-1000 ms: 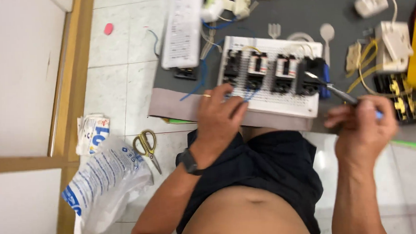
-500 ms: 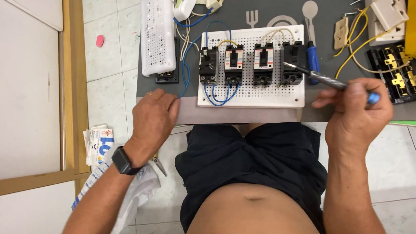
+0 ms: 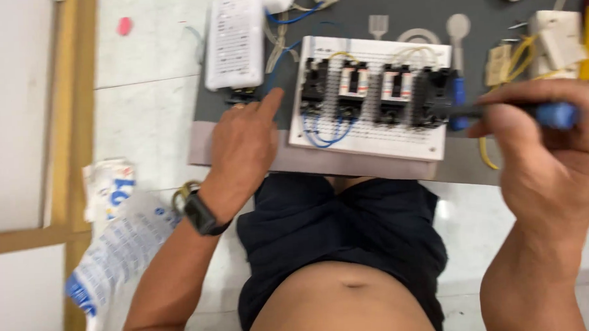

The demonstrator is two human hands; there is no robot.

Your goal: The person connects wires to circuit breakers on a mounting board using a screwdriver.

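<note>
While right hand [image 3: 559, 160] clamps screwdriver [image 3: 504, 112], tip at breaker board [image 3: 371, 106], left hand [image 3: 244, 144] loose beside.

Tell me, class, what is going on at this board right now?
A person is working on a white perforated board carrying a row of black breakers wired in blue and yellow. The right hand holds a blue-handled screwdriver, its tip at the rightmost breaker. The left hand rests on the grey mat beside the board, index finger pointing toward its left edge. A white power strip lies further left, and plastic bags lie on the floor.
</note>
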